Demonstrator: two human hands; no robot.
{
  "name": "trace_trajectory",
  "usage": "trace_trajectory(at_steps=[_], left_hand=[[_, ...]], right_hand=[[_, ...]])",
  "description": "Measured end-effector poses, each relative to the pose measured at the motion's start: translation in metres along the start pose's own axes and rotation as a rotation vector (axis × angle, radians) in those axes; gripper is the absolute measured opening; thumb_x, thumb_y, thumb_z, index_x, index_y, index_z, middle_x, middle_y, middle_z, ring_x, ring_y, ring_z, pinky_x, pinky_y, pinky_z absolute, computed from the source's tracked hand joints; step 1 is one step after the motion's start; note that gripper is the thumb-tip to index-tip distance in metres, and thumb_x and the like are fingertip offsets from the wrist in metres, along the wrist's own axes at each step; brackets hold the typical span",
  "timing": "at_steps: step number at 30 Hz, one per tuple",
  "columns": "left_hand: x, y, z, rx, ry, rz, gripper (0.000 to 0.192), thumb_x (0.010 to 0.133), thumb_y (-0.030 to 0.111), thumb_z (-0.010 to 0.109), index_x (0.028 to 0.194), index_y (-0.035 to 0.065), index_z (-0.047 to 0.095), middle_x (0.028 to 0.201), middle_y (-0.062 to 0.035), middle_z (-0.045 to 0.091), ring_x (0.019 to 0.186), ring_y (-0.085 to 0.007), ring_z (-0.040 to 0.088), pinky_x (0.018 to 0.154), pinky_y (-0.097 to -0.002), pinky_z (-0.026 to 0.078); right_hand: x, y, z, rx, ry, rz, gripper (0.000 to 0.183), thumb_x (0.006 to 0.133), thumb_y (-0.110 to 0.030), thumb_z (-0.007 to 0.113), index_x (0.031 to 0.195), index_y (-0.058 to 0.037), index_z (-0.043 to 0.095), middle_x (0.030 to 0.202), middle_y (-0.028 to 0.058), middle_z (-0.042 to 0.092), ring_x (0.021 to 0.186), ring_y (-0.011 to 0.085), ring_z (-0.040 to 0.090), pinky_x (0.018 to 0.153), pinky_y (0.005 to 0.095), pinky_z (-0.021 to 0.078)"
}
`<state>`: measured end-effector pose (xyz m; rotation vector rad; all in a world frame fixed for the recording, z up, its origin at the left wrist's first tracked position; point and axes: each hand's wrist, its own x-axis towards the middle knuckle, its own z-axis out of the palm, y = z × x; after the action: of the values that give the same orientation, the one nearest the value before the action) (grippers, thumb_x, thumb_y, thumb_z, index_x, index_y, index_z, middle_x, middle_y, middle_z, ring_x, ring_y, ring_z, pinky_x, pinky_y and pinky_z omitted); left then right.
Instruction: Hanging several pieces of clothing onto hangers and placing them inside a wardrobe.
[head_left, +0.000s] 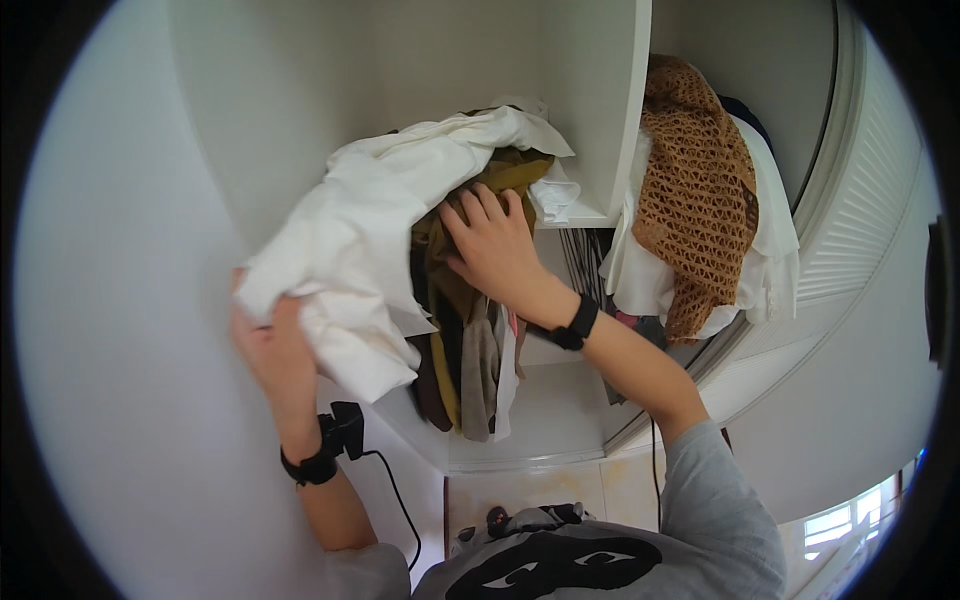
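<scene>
My left hand (274, 341) grips the lower left end of a white cloth garment (360, 217). The garment stretches up and right across a heap of clothes on a white wardrobe shelf. My right hand (491, 232) presses on an olive-brown garment (457, 281) in that heap, its fingers spread and its tips partly sunk into the folds. Whether it grips any fabric I cannot tell. Below it, a grey-brown garment (478, 382) and a yellow strip of cloth (444, 382) hang over the shelf front. A small white cloth (555, 193) lies at the shelf's right end.
A white upright panel (631, 112) divides the wardrobe. Right of it, a brown openwork knit (697, 180) drapes over white clothes (769, 217). Wire hangers (585, 259) show below the shelf. A white wall (127, 300) stands close on the left. A black cable (397, 487) trails from my left wrist strap.
</scene>
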<state>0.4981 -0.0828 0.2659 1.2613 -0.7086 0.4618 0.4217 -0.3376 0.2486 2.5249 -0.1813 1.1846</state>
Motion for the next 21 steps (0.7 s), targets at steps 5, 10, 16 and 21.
trace_trajectory(at_steps=[5, 10, 16, 21], left_hand=[[-0.046, -0.039, -0.152, 0.744, 0.525, 0.637, 0.042, 0.093, 0.015, 0.058, 0.129, -0.0046, 0.051, 0.122, -0.0155, 0.06, 0.109, -0.023, 0.057, 0.096, -0.0347, 0.045], [-0.127, 0.023, -0.169, 0.399, 0.785, 0.17, 0.041, 0.093, 0.015, 0.056, 0.129, -0.0043, 0.051, 0.12, -0.015, 0.059, 0.108, -0.0236, 0.057, 0.095, -0.0349, 0.045], [-0.176, 0.05, -0.182, 0.138, 1.015, -0.528, 0.04, 0.093, 0.015, 0.054, 0.129, -0.0039, 0.051, 0.119, -0.0144, 0.059, 0.107, -0.0242, 0.057, 0.094, -0.0351, 0.045], [-0.197, 0.096, -0.148, 0.25, 0.52, -0.187, 0.021, 0.085, 0.006, 0.047, 0.104, -0.0019, 0.053, 0.097, -0.0067, 0.053, 0.088, -0.0172, 0.05, 0.087, -0.0311, 0.042]], right_hand=[[0.023, 0.037, 0.034, 0.623, -0.044, -0.18, 0.058, 0.081, -0.037, 0.07, 0.129, -0.0068, 0.059, 0.136, 0.0183, 0.053, 0.127, 0.0361, 0.048, 0.105, 0.0475, 0.0363], [0.082, 0.047, -0.019, 0.36, -0.857, -0.013, 0.081, 0.087, -0.064, 0.056, 0.144, -0.007, 0.046, 0.153, 0.0164, 0.038, 0.14, 0.0346, 0.036, 0.114, 0.0602, 0.0177], [0.122, 0.068, -0.006, 0.48, -0.816, -0.125, 0.062, 0.09, -0.042, 0.062, 0.132, 0.0041, 0.055, 0.124, 0.0241, 0.061, 0.118, 0.0383, 0.056, 0.099, 0.0402, 0.045], [0.114, 0.112, 0.044, 0.027, -0.447, 0.238, 0.033, 0.091, -0.016, 0.057, 0.119, 0.0, 0.061, 0.129, 0.0218, 0.058, 0.118, 0.0404, 0.056, 0.096, 0.0553, 0.0462]])
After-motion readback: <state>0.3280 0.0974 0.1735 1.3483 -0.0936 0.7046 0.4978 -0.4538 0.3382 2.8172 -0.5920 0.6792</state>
